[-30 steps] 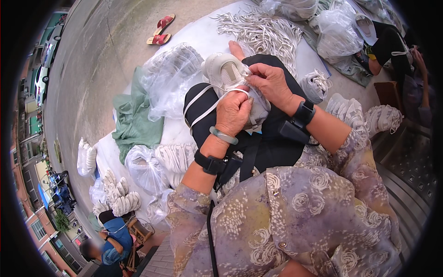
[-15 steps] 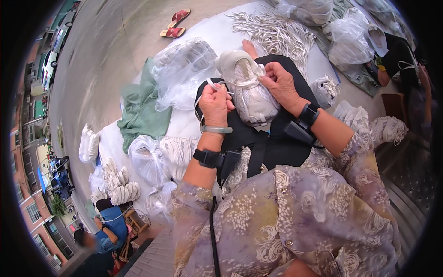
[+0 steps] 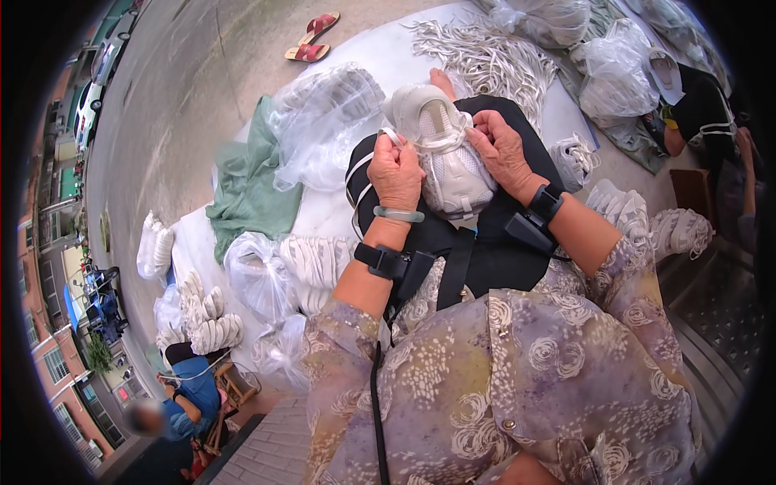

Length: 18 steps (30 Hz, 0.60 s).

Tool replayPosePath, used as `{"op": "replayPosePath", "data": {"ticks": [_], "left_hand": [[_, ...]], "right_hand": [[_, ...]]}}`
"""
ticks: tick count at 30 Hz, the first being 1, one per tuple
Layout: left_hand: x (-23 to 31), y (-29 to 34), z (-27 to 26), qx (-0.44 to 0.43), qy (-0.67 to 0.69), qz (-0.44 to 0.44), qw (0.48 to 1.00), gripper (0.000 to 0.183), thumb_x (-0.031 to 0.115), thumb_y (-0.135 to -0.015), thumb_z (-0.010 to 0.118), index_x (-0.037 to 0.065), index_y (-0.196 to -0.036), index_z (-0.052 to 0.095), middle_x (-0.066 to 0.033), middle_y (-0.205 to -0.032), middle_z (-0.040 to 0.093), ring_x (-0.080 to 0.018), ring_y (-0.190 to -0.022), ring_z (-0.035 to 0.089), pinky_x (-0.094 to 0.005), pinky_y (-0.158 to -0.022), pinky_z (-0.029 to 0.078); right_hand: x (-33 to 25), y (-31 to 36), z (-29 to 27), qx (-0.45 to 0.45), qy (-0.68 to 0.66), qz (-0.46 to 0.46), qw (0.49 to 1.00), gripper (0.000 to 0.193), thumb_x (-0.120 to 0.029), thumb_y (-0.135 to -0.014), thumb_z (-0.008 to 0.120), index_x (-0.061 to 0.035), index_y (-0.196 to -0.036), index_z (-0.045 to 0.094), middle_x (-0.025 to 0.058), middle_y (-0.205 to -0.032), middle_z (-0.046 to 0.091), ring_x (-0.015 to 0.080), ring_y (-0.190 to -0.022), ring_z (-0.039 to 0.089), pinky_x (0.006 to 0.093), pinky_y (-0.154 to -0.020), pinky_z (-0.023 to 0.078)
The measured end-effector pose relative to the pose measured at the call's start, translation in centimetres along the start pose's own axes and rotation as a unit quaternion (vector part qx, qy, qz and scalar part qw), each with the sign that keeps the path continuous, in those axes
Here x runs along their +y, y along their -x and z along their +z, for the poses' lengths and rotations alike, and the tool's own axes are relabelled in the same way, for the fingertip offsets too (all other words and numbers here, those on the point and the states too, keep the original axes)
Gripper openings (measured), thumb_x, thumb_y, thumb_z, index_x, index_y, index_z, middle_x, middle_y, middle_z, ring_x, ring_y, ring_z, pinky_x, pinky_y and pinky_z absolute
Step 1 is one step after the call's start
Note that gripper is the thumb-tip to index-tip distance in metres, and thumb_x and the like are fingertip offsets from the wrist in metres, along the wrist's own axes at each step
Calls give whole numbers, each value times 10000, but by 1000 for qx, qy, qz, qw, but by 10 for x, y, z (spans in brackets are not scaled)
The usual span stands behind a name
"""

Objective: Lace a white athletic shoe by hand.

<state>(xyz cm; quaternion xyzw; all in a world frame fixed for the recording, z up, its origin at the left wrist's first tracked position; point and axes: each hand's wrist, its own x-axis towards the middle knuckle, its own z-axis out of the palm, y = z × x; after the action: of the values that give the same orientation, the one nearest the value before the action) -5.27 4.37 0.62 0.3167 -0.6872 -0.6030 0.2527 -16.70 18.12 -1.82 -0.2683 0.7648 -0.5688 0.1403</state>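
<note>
Two hands work on one white shoe (image 3: pixel 446 158), which lies sole-down on the black apron (image 3: pixel 485 250) covering the person's lap. The left hand (image 3: pixel 396 171) is closed, pinching a white lace (image 3: pixel 386 136) at the shoe's left edge; a pale bangle (image 3: pixel 398 214) and a black wrist strap (image 3: pixel 380 260) sit on that forearm. The right hand (image 3: pixel 501 149) is curled, its fingertips (image 3: pixel 477 128) pressed on the lace area at the shoe's right side.

Containers:
- Clear plastic bag (image 3: pixel 327 121), left of the shoe: holds white shoe parts, seen dimly through the film.
- Smaller clear bag (image 3: pixel 260 279), lower left: contents white, kind cannot be told.
- Clear bags (image 3: pixel 614 77), upper right: contents pale, unclear.

Loose stock on the white ground sheet (image 3: pixel 380 65): a heap of white laces (image 3: pixel 485 52) beyond the shoe, and rows of white soles (image 3: pixel 315 271) beside the smaller bag. A green cloth (image 3: pixel 250 190) lies left of the large bag. Red sandals (image 3: pixel 311 40) rest on the concrete, well apart.
</note>
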Motion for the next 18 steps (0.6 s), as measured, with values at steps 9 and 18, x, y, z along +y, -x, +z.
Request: {"op": "replayPosePath", "data": {"ticks": [9, 18], "left_hand": [[-6, 2, 1, 4, -23, 33, 999, 44, 12, -811, 514, 15, -835, 477, -4, -564, 528, -49, -420, 476, -185, -395, 375], [-5, 5, 7, 53, -186, 188, 963, 56, 29, -788, 545, 10, -759, 501, -39, -537, 518, -80, -455, 486, -248, -445, 389]], "right_hand": [[-1, 0, 0, -3, -3, 3, 1000, 198, -170, -823, 596, -44, -955, 520, 50, -701, 552, 114, -598, 511, 250, -580, 442], [-1, 1, -1, -1, -2, 6, 1000, 218, -173, -818, 600, -42, -971, 517, 53, -703, 553, 121, -594, 509, 254, -584, 442]]}}
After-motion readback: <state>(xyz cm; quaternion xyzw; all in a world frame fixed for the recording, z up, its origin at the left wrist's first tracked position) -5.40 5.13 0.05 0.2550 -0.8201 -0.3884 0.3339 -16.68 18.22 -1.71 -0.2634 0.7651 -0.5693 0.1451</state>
